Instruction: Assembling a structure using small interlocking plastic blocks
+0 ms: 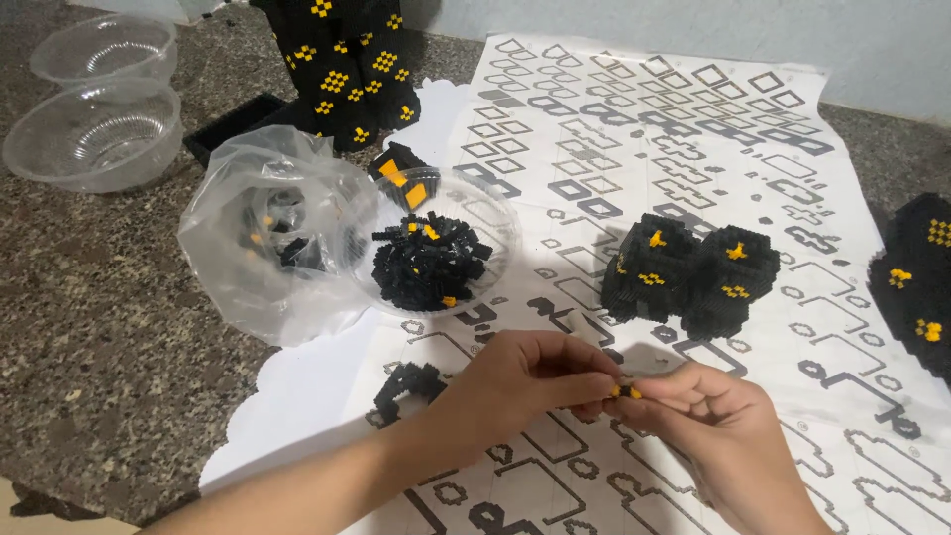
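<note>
Table: speckled stone, dark grey, carrying everything in view.

Sheet: large white paper printed with outlines of block shapes, spread over the right and middle of the table, its near edge under both hands.

Tower: tall black block build with yellow diamond patterns, at the far edge, left of the sheet's top corner.

Bag: clear plastic, crumpled, on the table left of the sheet, with black and yellow pieces inside, touching the dish.

Bowls: two clear plastic bowls, far left corner, one just behind the other.

Dish: clear, round, on the sheet's left margin, holding a heap of loose black bricks with a few yellow ones.

Cubes: two black block builds with yellow marks, side by side and touching, on the sheet to the right of the dish.

Edge build: black with yellow marks, partly cut off at the right edge.

Left hand: low centre, above the sheet, fingers pinched narrow on the yellow piece.

Right hand: just beside the left, fingertips meeting it, fingers curled narrow on the same piece.

Fragment: small black block assembly on the sheet, just left of the left hand.

Yellow piece: tiny, held between the fingertips of both hands, above the sheet, near the front of the cubes
</note>
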